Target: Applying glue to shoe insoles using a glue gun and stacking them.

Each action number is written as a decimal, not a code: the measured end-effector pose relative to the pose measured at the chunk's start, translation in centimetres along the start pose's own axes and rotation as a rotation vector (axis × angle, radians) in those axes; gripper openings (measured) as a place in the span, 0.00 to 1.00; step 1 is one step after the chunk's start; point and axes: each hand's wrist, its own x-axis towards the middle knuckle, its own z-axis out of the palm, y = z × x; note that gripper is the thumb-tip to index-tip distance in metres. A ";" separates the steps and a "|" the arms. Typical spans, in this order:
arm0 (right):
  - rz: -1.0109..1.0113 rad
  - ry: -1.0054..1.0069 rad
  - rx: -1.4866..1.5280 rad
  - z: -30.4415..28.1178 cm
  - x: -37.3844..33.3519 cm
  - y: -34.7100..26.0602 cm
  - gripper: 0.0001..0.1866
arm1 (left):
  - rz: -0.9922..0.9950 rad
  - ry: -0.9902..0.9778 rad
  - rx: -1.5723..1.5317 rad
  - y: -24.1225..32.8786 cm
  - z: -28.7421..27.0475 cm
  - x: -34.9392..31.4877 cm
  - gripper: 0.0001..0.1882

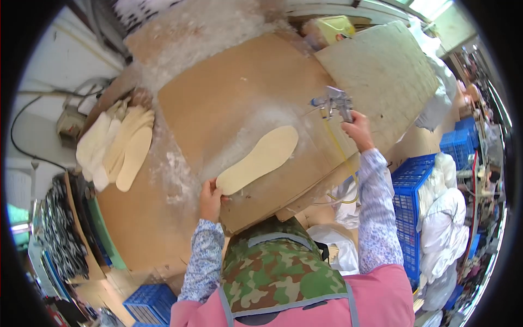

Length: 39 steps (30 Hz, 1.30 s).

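A cream insole [260, 159] lies slantwise over the cardboard in front of me. My left hand [211, 199] pinches its near-left end between thumb and fingers. In my right hand [358, 131] is a metal spray gun [333, 102], gripped by its handle and pointing left, above and to the right of the insole. From the gun a thin yellow hose [348, 163] hangs down past the board's right edge. At the left lies a pile of cream insoles [128, 144], apart from both hands.
Whitish residue coats the brown cardboard [218, 87]. A grey-beige board [384, 71] covers the far right of the table. Blue crates [406, 207] with white bags [444, 223] stand on the right; another blue crate [150, 302] sits low at the left. Cables [41, 98] hang at far left.
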 end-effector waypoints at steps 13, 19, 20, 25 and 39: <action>0.016 -0.488 0.247 4.4 -21.2 -11.1 0.19 | 0.023 0.130 0.103 -0.4 -0.2 -0.1 0.17; -0.138 -0.643 0.064 9.0 -23.9 -16.1 0.19 | -0.009 0.059 -0.025 -1.1 -1.7 -1.1 0.19; -0.177 -0.652 0.076 9.5 -24.2 -16.4 0.20 | -0.033 0.045 -0.052 -1.1 -1.8 -1.2 0.19; -0.231 -0.735 0.072 10.7 -24.9 -17.1 0.17 | -0.067 0.033 -0.094 -2.1 -2.0 -1.2 0.19; -0.179 -0.672 0.005 11.2 -24.3 -17.0 0.15 | -0.022 -0.003 -0.005 -2.3 -2.2 -1.1 0.19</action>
